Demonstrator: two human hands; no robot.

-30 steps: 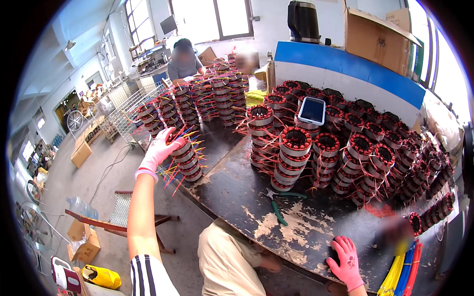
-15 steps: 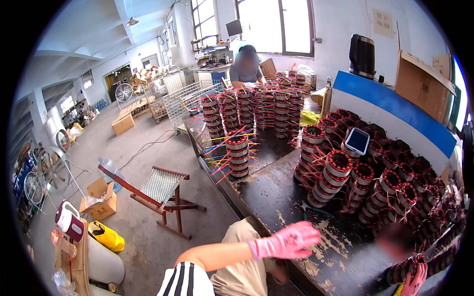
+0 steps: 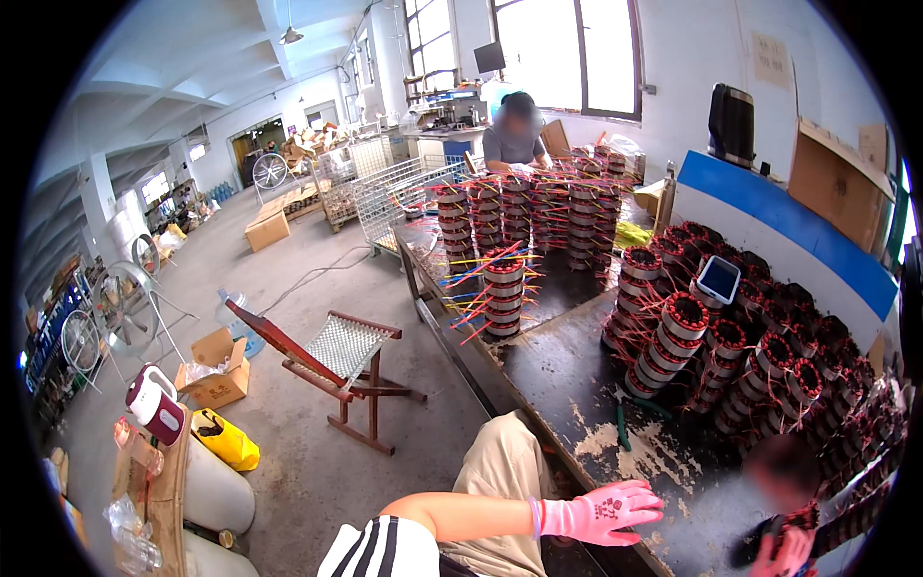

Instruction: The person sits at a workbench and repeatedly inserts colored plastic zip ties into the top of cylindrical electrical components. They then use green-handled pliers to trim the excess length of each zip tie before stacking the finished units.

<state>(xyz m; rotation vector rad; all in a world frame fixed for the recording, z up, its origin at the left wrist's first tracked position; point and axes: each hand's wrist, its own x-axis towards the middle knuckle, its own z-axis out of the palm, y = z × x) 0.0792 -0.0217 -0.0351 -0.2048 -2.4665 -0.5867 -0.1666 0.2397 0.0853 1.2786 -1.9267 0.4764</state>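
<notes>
My left hand, in a pink glove, is stretched out flat at the table's front edge with fingers apart and nothing in them. At the lower right my right hand, also pink-gloved, is partly cut off; its fingers bend against a dark motor stator with red windings. A blurred patch covers the spot just above that stator. Green-handled pliers lie on the worn dark table beyond my left hand. Behind them leans a stack of wound stators.
Many more stator stacks crowd the right side, with a phone on top. A stack with coloured wires stands at the table's left edge. Across the table sits a co-worker. A folding stool and a cardboard box are on the floor.
My left hand has come down lower, and its fingers have spread. My right hand and its stator have shifted down and left in view. The whole view has swung left.
</notes>
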